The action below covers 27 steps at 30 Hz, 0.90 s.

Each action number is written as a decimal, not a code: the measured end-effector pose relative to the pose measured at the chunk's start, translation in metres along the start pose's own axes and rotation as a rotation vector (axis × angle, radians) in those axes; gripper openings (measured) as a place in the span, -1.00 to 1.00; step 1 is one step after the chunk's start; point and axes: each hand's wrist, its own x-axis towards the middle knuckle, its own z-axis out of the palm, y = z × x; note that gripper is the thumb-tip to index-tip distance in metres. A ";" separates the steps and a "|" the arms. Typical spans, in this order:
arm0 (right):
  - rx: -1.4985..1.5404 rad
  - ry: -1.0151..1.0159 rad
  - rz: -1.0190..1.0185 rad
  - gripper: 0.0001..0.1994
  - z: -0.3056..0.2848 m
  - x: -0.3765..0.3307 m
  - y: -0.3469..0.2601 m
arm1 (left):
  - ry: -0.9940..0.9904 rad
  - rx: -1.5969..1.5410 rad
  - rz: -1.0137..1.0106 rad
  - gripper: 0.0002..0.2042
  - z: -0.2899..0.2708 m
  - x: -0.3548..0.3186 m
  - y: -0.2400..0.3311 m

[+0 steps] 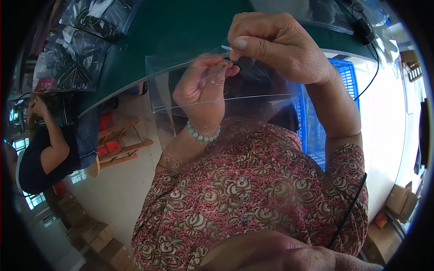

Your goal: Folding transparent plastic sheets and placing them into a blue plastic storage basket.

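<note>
A clear plastic bag (162,95) hangs over the near edge of the green table, with a straight, shiny edge running across it. Seen through the plastic, my left hand (201,86) has its fingers curled together near the bag's upper part. A small black thing shows at those fingertips, too little of it to name. My right hand (280,47) is above and to the right, thumb and forefinger pinching the bag's upper edge close to the left fingertips. A pale green bead bracelet (203,135) circles my left wrist.
Clear bags with dark cables (74,58) lie on the green table (176,27) at the far left. A black cable connector (363,31) rests at the far right. Blue plastic crates (316,117) stand below my right arm. A person (49,149) works beside a wooden stool (122,144) at left.
</note>
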 end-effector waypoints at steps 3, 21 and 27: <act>-0.040 0.017 -0.002 -0.76 0.004 -0.001 -0.006 | -0.005 0.020 -0.001 -0.85 -0.002 0.000 -0.003; -0.285 0.118 -0.211 -0.84 0.016 -0.024 0.000 | -0.097 -0.133 -0.046 -0.84 0.000 -0.018 -0.006; -0.256 -0.001 -1.020 -0.79 -0.006 0.004 0.042 | -0.125 -0.112 -0.047 -0.83 0.000 -0.017 -0.006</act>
